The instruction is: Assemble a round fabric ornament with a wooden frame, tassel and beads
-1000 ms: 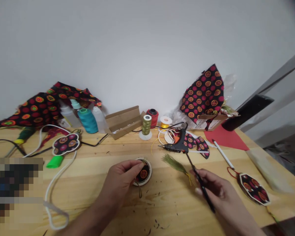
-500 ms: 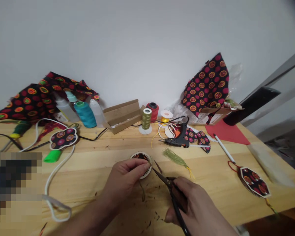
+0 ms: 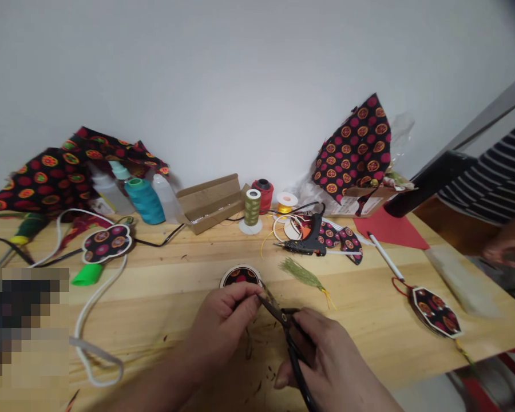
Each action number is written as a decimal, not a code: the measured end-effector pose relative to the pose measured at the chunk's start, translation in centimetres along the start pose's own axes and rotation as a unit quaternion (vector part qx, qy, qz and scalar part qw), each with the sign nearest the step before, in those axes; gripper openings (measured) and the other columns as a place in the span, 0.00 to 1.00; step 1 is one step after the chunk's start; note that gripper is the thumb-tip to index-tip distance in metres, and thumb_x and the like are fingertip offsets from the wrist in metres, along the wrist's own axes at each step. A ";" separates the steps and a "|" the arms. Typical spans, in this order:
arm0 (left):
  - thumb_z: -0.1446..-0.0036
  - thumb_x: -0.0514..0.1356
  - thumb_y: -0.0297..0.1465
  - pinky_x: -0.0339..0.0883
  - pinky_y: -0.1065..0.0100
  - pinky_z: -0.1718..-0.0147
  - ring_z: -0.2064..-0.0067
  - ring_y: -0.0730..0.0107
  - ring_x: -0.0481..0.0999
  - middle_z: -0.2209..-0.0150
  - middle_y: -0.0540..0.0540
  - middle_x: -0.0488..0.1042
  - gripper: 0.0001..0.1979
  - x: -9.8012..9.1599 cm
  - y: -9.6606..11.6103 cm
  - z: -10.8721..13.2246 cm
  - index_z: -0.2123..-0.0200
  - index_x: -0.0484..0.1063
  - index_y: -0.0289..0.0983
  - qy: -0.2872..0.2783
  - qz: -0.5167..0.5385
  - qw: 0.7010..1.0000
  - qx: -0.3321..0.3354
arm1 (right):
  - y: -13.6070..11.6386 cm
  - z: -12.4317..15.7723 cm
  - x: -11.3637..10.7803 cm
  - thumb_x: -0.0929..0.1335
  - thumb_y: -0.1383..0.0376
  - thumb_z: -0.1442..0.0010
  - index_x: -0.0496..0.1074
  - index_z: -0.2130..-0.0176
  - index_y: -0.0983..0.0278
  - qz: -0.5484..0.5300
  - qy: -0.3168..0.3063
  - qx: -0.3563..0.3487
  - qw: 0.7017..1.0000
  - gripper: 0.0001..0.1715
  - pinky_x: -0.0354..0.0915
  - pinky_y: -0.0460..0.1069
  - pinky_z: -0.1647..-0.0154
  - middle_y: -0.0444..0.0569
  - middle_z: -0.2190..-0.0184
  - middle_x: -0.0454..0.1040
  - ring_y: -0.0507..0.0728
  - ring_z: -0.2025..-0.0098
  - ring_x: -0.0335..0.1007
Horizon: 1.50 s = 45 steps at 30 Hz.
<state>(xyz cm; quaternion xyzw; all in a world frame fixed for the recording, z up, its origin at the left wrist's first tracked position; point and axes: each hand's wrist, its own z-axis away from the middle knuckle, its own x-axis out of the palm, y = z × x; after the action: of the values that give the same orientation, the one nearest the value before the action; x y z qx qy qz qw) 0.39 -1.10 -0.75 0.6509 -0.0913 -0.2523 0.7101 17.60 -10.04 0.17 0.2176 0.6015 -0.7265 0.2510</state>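
Observation:
My left hand (image 3: 225, 315) is closed, thumb and forefinger pinching a thin olive cord, whose loose loop (image 3: 249, 345) hangs below the fingers. Just behind those fingertips is a round, pale-rimmed piece with patterned fabric (image 3: 241, 274), its lower part hidden by the hand. Black-handled scissors (image 3: 285, 320) are in my right hand (image 3: 326, 352), fingers in the handle loops. The blades point up and left, reaching the cord close to my left fingertips; whether they have closed on it I cannot make out.
A green tassel (image 3: 302, 273) and a black glue gun (image 3: 306, 243) lie beyond my right hand. Thread spools (image 3: 252, 209) and a cardboard box (image 3: 212, 203) stand behind. An octagonal fabric piece (image 3: 436, 312) lies right. A person in a striped shirt (image 3: 493, 171) stands at the right edge.
The scissor blades, spread apart before, are closer together and nearer my left fingertips. The view has shifted slightly, and a person in a striped shirt has come in at the right.

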 end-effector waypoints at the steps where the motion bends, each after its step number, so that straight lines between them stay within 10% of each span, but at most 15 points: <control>1: 0.44 0.56 0.36 0.63 0.70 0.69 0.70 0.68 0.70 0.74 0.51 0.74 0.12 0.0 0.0 0.1 0.68 0.78 0.38 0.002 -0.008 1.000 0.008 | -0.1 0.0 0.0 0.72 0.67 0.53 0.72 0.67 0.63 0.002 -0.002 0.004 1.000 0.09 0.62 0.49 0.66 0.50 0.66 0.75 0.59 0.64 0.69; 10: 0.40 0.54 0.33 0.63 0.72 0.66 0.67 0.69 0.71 0.72 0.52 0.75 0.12 -0.1 -0.1 0.5 0.67 0.77 0.39 0.006 0.000 0.997 0.071 | -0.5 -0.2 0.5 0.70 0.68 0.52 0.69 0.69 0.62 -0.030 0.000 0.002 1.000 0.06 0.61 0.48 0.65 0.48 0.67 0.72 0.58 0.61 0.67; 16: 0.50 0.65 0.39 0.63 0.73 0.73 0.74 0.73 0.68 0.79 0.53 0.72 0.11 -0.6 0.9 -0.4 0.73 0.77 0.36 0.142 0.187 0.970 -0.065 | -0.1 -1.3 -0.5 0.69 0.60 0.49 0.66 0.70 0.64 -0.159 0.014 0.057 0.985 0.11 0.53 0.45 0.76 0.41 0.78 0.60 0.51 0.75 0.55; 27: 0.58 0.70 0.38 0.63 0.76 0.78 0.79 0.78 0.66 0.84 0.56 0.69 0.13 -1.6 1.4 -0.8 0.75 0.76 0.34 0.195 0.337 0.918 -0.076 | -1.0 -7.3 1.5 0.72 0.49 0.52 0.67 0.71 0.66 -0.309 0.007 0.127 0.942 0.23 0.62 0.45 0.81 0.46 0.78 0.74 0.50 0.82 0.66; 45: 0.53 0.66 0.38 0.51 0.74 0.80 0.80 0.78 0.57 0.83 0.55 0.66 0.10 -1.0 1.7 -0.1 0.75 0.80 0.37 0.026 0.229 0.970 -0.075 | -1.7 -6.4 1.9 0.76 0.67 0.58 0.65 0.69 0.61 -0.461 0.046 -0.076 0.883 0.19 0.65 0.48 0.62 0.47 0.61 0.76 0.54 0.63 0.69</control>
<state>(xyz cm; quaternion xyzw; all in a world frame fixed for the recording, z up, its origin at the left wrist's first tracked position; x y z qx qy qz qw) -0.04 -0.45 1.05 0.5638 -0.2003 -0.0724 0.7979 15.21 -3.67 -0.89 -0.0709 0.6978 -0.7018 -0.1246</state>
